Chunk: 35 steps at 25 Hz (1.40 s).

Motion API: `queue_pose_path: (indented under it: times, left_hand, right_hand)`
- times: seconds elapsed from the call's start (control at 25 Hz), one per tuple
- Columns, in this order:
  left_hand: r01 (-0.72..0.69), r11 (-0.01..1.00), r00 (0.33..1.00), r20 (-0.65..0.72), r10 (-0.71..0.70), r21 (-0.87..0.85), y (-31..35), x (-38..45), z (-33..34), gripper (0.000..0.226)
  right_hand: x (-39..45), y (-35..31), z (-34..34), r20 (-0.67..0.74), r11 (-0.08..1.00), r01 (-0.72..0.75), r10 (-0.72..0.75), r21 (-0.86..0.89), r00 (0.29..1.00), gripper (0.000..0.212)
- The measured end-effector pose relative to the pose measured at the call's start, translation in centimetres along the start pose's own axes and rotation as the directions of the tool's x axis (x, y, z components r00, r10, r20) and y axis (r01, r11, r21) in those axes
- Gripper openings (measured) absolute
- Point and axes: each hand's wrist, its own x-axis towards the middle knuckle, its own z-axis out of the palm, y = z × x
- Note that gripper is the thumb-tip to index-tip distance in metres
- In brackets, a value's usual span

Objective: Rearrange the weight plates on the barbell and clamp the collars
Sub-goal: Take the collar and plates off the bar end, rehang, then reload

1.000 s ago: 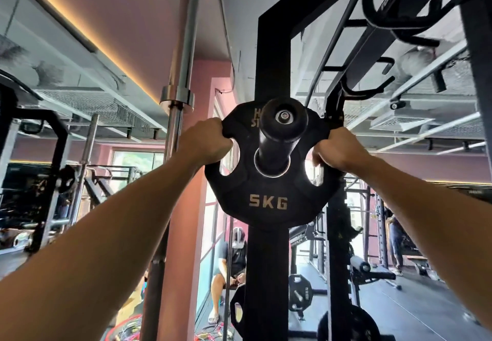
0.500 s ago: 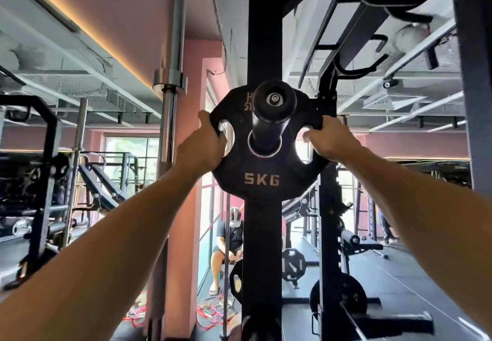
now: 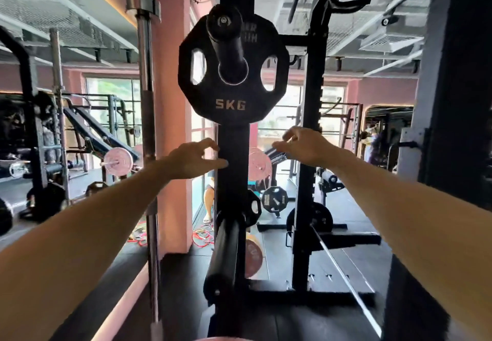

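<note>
the black 5kg plate (image 3: 233, 74) hangs alone on the upper storage peg (image 3: 227, 39) of the black rack upright (image 3: 232, 159), pushed back against the post. below it, the left hand (image 3: 193, 161) and right hand (image 3: 306, 145) hover on either side of the upright, each grip loosely spread and empty. a lower peg (image 3: 223, 255) juts toward the camera.

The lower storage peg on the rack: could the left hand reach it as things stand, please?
Probably yes. The left hand is open and empty beside the rack post, and the lower peg sticks out bare just below it, with nothing visibly between them.
</note>
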Motion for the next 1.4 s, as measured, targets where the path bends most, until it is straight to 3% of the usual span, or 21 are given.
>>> queue_pose_path:
  times: [0.16, 0.44, 0.76, 1.12, 1.4]
  left_hand:
    - [0.034, 0.999, 0.999, -0.043, -0.033, 0.025, 4.1, -2.9, 0.7, 0.057]
    - [0.171, 0.985, 0.983, -0.074, -0.169, 0.023, 11.5, -9.9, 2.3, 0.058]
    - [0.189, 0.982, 0.982, -0.035, -0.188, 0.021, 20.1, -17.0, 3.6, 0.062]
    - [0.13, 0.99, 0.991, 0.031, -0.129, -0.051, 30.0, -26.5, 6.7, 0.057]
    - [0.098, 0.993, 0.992, 0.087, -0.092, -0.061, 39.7, -25.9, 10.2, 0.064]
  right_hand:
    - [-2.2, 2.9, -2.3, -0.021, 0.998, 0.058, -0.058, -0.013, 0.998, 0.054]
    - [-8.6, 9.3, -5.6, 0.112, 0.993, 0.114, -0.114, 0.005, 0.987, 0.059]
    - [-18.8, 13.1, -10.0, 0.167, 0.986, 0.14, -0.123, -0.092, 0.978, 0.061]
    - [-34.1, 18.2, -17.9, 0.185, 0.985, -0.005, 0.037, -0.173, 0.982, 0.068]
    - [-39.1, 25.6, -24.0, 0.146, 0.991, -0.082, 0.097, -0.106, 0.984, 0.068]
